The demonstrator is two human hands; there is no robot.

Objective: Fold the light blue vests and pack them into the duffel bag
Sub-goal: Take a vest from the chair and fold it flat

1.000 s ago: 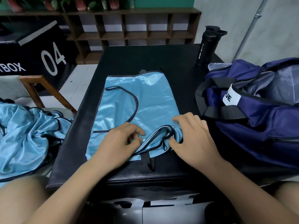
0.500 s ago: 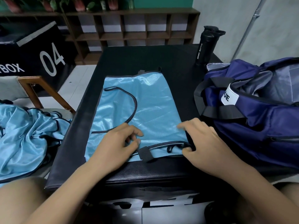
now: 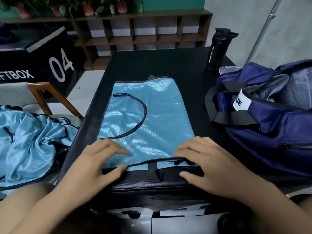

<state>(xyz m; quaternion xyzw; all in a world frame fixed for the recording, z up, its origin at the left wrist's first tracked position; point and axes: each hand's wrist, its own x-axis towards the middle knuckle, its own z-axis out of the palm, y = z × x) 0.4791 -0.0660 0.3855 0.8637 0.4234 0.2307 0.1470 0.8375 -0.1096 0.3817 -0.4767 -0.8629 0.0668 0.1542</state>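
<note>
Grips unclenched, left hand (image 3: 98,160), right hand (image 3: 208,160) pressing vest (image 3: 152,119) hem, at table (image 3: 152,65) edge

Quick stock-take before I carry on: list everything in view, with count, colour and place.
vest: 1, light blue with black trim, flat on the table
vest pile: count unclear, light blue, crumpled over the chair seat, left
duffel bag: 1, navy, open, right side of the table
bottle: 1, black, upright, table's far right
table: 1, black, centre
chair: 1, wood frame, left of the table
box: 1, black with white "04", far left
shelf: 1, brown, back wall
pots: several, reddish, with plants, on top of the shelf
left hand: fingers on the vest's near left edge
right hand: fingers on the vest's near right edge
</note>
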